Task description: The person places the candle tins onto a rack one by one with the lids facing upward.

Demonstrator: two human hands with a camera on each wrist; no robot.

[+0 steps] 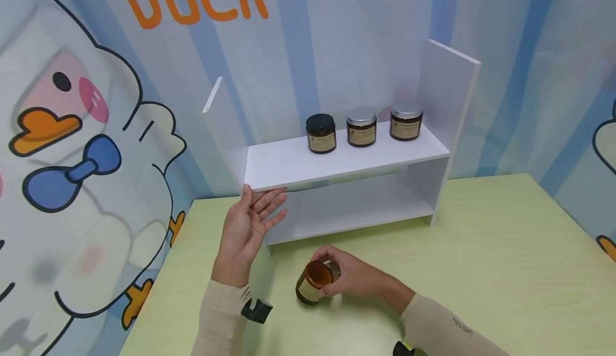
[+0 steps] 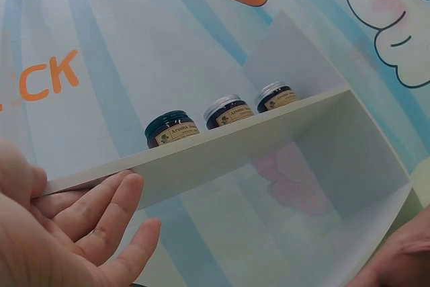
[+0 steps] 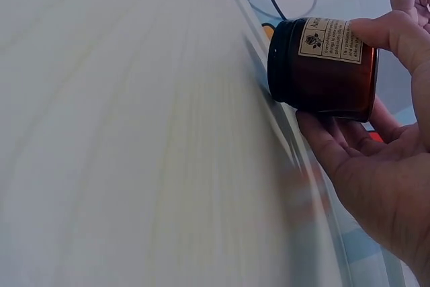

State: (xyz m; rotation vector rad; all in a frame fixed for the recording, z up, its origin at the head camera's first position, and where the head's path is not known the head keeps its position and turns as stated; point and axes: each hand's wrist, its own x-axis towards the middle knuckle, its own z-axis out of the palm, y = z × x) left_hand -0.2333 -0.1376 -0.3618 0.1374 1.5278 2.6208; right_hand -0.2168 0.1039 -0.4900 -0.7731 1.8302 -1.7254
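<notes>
An amber glass jar [image 1: 313,284] with a paper label stands just over the yellow-green table, its dark lid down and its base up. My right hand [image 1: 353,275] holds it between thumb and fingers. In the right wrist view, the label of the jar [image 3: 329,72] shows beside my thumb. My left hand [image 1: 243,227] touches the left front corner of a white shelf unit [image 1: 284,161], thumb at the edge and straight, spread fingers [image 2: 114,213] beneath the upper board.
On the upper board stand a black-lidded jar [image 1: 321,134] and two silver-lidded jars, one in the middle [image 1: 361,128] and one at the right [image 1: 406,123]. The unit's tall right side panel [image 1: 445,89] rises above them. A printed curtain [image 1: 337,35] hangs behind.
</notes>
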